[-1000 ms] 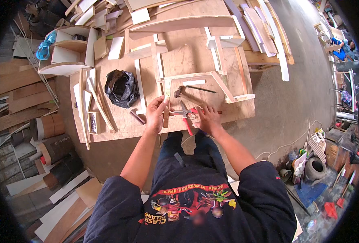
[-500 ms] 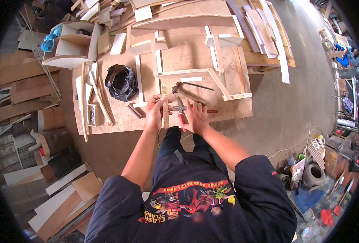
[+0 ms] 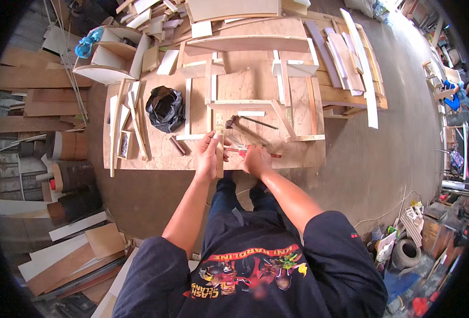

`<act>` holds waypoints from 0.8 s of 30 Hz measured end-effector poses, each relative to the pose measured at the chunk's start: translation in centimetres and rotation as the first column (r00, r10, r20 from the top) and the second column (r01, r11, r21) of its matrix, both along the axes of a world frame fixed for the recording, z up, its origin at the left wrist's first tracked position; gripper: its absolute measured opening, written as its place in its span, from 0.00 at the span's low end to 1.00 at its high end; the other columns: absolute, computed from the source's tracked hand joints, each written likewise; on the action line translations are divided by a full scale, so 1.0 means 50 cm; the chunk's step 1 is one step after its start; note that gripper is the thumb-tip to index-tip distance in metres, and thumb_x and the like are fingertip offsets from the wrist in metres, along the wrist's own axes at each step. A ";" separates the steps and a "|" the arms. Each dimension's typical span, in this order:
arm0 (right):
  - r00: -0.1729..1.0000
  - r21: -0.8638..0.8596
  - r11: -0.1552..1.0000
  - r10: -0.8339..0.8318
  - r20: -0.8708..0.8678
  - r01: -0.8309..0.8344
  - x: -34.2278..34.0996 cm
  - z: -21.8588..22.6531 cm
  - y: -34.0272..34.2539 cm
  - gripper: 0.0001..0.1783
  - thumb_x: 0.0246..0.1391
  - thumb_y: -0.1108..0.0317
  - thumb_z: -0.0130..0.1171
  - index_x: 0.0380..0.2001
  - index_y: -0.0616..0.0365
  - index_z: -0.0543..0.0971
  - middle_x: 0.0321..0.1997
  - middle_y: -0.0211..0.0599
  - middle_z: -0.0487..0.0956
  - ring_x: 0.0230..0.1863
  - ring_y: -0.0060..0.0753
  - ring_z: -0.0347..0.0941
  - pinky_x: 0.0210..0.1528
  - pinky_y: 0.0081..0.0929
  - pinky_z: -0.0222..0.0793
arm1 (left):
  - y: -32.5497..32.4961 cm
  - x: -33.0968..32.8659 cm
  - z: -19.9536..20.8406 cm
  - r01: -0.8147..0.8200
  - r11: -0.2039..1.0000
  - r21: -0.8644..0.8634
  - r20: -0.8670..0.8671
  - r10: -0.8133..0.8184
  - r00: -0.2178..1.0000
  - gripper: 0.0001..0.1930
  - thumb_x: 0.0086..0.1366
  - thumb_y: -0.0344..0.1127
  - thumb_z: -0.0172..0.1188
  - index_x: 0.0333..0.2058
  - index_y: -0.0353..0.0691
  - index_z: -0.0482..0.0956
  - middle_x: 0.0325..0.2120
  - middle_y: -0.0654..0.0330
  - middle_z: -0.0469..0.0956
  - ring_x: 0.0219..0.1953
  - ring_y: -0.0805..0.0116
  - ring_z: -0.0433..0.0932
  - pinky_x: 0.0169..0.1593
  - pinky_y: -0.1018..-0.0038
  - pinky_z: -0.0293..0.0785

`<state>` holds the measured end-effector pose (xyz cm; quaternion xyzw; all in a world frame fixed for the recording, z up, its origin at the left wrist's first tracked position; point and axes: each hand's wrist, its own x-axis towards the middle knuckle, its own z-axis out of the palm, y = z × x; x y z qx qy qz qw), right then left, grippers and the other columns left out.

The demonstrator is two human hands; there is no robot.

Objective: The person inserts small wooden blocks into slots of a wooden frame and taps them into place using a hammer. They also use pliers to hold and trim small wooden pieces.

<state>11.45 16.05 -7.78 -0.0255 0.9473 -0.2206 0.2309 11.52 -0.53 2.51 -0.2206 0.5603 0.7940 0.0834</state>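
Observation:
My left hand [image 3: 208,155] is closed round a narrow wooden strip [image 3: 220,161], which stands out toward me past the table's near edge. Close to its right, my right hand [image 3: 256,160] wraps round red-handled pliers [image 3: 242,153]; the fingers cover most of the handles. The pliers' jaws point at the strip, but whether they touch it I cannot tell. A thin red stick-like thing [image 3: 276,156] shows beyond the right hand's knuckles. Just past both hands lies a hammer [image 3: 230,123] with a wooden handle, and beside it a dark thin rod [image 3: 258,122].
A wooden frame [image 3: 245,104] spans the plywood table [image 3: 165,163]. Left of it stand a black plastic bag [image 3: 165,109], a short brown piece [image 3: 177,146] and long strips [image 3: 119,127]. A curved shelf unit [image 3: 107,61] sits far left; boards [image 3: 345,58] lie far right.
My right hand has turned and closed more tightly over the pliers' handles, which were spread wider before. The view has shifted slightly; the left hand still grips the strip.

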 end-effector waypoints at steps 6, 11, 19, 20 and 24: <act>0.970 -0.319 0.938 -0.062 0.237 0.138 -0.008 0.064 0.084 0.18 0.47 0.62 0.54 0.35 0.65 0.80 0.33 0.54 0.81 0.38 0.48 0.80 0.41 0.43 0.73 | 0.035 0.042 0.013 0.036 0.998 -0.059 -0.015 -0.037 0.999 0.15 0.74 0.43 0.52 0.48 0.36 0.74 0.32 0.55 0.81 0.22 0.73 0.76 0.25 0.76 0.75; 0.884 -0.589 0.670 -0.249 0.396 0.452 0.090 0.066 0.143 0.22 0.52 0.58 0.54 0.43 0.66 0.78 0.36 0.48 0.81 0.41 0.41 0.78 0.46 0.34 0.70 | 0.065 0.074 0.021 0.106 0.993 -0.047 0.001 -0.106 0.994 0.12 0.74 0.42 0.51 0.43 0.38 0.73 0.31 0.56 0.82 0.20 0.75 0.75 0.23 0.77 0.73; 0.927 -0.678 0.633 -0.285 0.245 0.374 0.291 0.123 0.150 0.27 0.50 0.58 0.65 0.48 0.66 0.76 0.41 0.43 0.81 0.45 0.35 0.75 0.52 0.31 0.67 | 0.084 0.169 0.057 0.342 0.926 -0.163 0.094 -0.330 0.939 0.17 0.75 0.44 0.49 0.45 0.34 0.75 0.29 0.58 0.80 0.18 0.76 0.73 0.23 0.77 0.71; 0.933 -0.673 0.648 -0.290 0.214 0.355 0.314 0.132 0.140 0.27 0.51 0.59 0.65 0.49 0.66 0.76 0.41 0.42 0.80 0.44 0.33 0.74 0.52 0.30 0.67 | 0.076 0.187 0.060 0.343 0.925 -0.162 0.091 -0.333 0.939 0.17 0.75 0.44 0.49 0.45 0.34 0.75 0.29 0.58 0.80 0.18 0.76 0.73 0.23 0.77 0.71; 0.918 -0.685 0.612 -0.299 0.263 0.395 0.403 0.163 0.091 0.26 0.50 0.60 0.64 0.49 0.67 0.75 0.40 0.40 0.79 0.44 0.31 0.73 0.52 0.29 0.67 | 0.039 0.272 0.060 0.410 0.876 -0.255 0.081 -0.403 0.911 0.18 0.74 0.45 0.50 0.43 0.32 0.77 0.26 0.58 0.80 0.18 0.76 0.76 0.22 0.76 0.71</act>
